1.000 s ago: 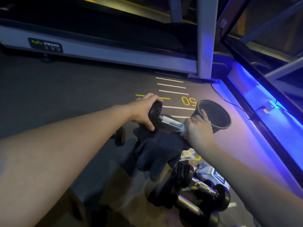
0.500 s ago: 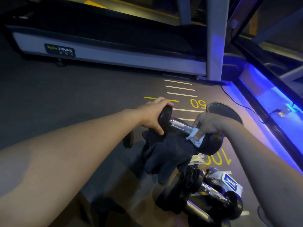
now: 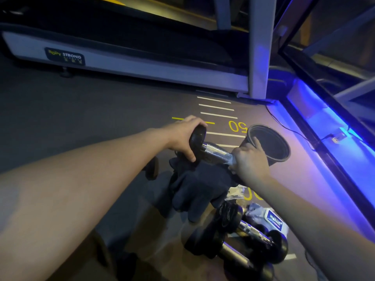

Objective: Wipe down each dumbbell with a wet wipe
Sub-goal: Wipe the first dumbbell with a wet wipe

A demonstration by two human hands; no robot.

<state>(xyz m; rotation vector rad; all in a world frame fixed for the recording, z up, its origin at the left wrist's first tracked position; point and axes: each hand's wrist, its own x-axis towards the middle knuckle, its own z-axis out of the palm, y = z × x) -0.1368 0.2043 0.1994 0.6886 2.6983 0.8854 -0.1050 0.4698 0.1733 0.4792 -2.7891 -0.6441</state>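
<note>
Both hands grip one dumbbell (image 3: pixel 215 153): left hand (image 3: pixel 182 134) cupping its end, right hand (image 3: pixel 250 161) around the handle.

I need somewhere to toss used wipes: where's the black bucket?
The black bucket lies tipped on the floor right of centre, just behind the right hand, beside the yellow "50" marking.

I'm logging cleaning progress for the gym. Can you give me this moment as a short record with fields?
setting: gym floor beside a treadmill
left hand: grips one end of the held dumbbell
right hand: closed around the other end of its handle; wipe barely visible
under dumbbell: dark cloth
waiting on floor: two dumbbells, a third partly hidden behind the left arm
nearby: black bucket, wipe packet
</note>
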